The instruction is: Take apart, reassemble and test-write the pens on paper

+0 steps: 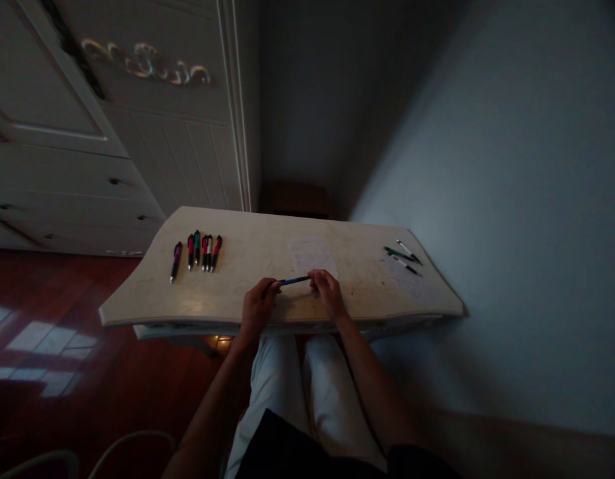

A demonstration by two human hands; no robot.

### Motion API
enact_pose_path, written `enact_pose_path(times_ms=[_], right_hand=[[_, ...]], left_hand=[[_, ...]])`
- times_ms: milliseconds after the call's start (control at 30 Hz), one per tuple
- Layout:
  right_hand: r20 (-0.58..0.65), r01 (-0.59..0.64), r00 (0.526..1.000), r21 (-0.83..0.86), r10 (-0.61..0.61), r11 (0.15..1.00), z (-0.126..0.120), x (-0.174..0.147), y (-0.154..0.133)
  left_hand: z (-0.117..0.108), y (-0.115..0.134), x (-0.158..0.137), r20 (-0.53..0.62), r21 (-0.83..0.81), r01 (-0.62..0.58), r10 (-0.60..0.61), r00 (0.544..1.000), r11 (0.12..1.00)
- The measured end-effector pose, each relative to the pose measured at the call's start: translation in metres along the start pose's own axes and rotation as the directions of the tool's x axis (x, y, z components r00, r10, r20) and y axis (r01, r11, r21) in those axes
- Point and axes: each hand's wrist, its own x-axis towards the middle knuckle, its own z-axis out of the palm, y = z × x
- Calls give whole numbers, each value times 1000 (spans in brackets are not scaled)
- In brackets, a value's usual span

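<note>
A blue and dark pen (pixel 295 281) is stretched level between my two hands, just above the front of the white table (pixel 247 246). My left hand (pixel 259 306) pinches its left end. Fingers of my right hand (pixel 327 291) are closed on the other end. Behind the right hand lies a pale sheet of paper (pixel 312 254), partly covered by that hand. On the left of the tabletop, several pens (pixel 204 253) in red, green and white stand in a row, lying lengthwise, with a purple pen (pixel 176 262) apart from them.
At the table's right end lie a green pen (pixel 403 255) and two white-and-dark pens (pixel 406 265), near a faint second sheet (pixel 412 285). A white cabinet (pixel 188 153) rises at the back left. The wall (pixel 512 199) borders the right side.
</note>
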Motion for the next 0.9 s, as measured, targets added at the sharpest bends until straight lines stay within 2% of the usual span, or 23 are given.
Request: enact_pose_path(times_ms=[200, 333, 433, 667, 800, 900], right_hand=[[71, 10, 997, -9, -9, 1000, 0, -1, 1], [135, 44, 990, -35, -38, 998, -1, -4, -4], [111, 94, 990, -26, -91, 995, -1, -4, -6], [124, 165, 980, -42, -158, 985, -2, -6, -10], [207, 291, 944, -156, -257, 944, -18, -7, -14], [303, 394, 908, -387, -289, 833, -36, -5, -8]], left_hand=[[1, -4, -1, -91, -32, -41, 38, 995, 999], [-2, -5, -2, -153, -108, -19, 3, 988, 994], [-5, -4, -3, -157, -178, -12, -17, 987, 984], [-10, 1, -5, -110, -194, -71, 50, 993, 978], [-13, -2, -2, -114, -235, -76, 51, 992, 969], [-14, -3, 2, -138, -247, -69, 35, 990, 967]])
